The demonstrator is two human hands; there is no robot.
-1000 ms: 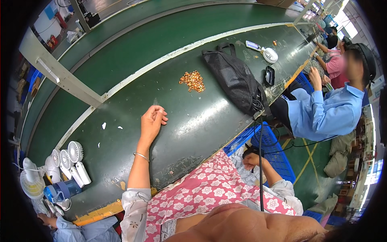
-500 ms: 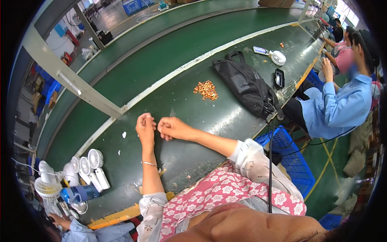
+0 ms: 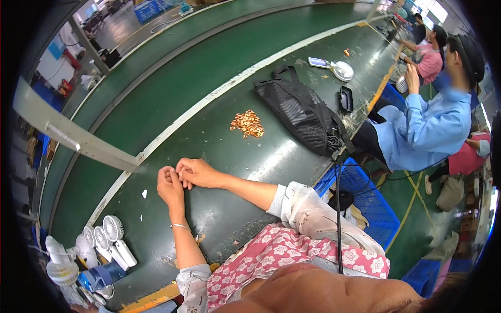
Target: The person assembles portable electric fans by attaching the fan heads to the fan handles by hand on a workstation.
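My left hand (image 3: 170, 189) and my right hand (image 3: 198, 173) meet above the dark green worktable (image 3: 219, 156), fingertips touching or nearly so. Both have curled fingers; anything pinched between them is hidden or too small to make out. A bracelet (image 3: 180, 226) circles my left wrist. To the right of my hands lies a loose pile of small copper-coloured metal pieces (image 3: 247, 124). Beyond that pile, a black mesh bag (image 3: 300, 109) rests along the table. White scraps (image 3: 144, 193) lie to the left of my left hand.
Several white handheld fans (image 3: 112, 228) and a blue bottle (image 3: 100, 276) stand at the left. Another white fan (image 3: 342, 71) and a black tray (image 3: 345, 99) lie at the far right. A metal post (image 3: 78, 133) rises left. A co-worker in blue (image 3: 425, 122) sits right, near a blue crate (image 3: 373, 203).
My hands, slightly apart before, have come together at the fingertips. The view has shifted, so the pile, bag and fans appear further left. The co-worker's hand at the lower left has mostly left view.
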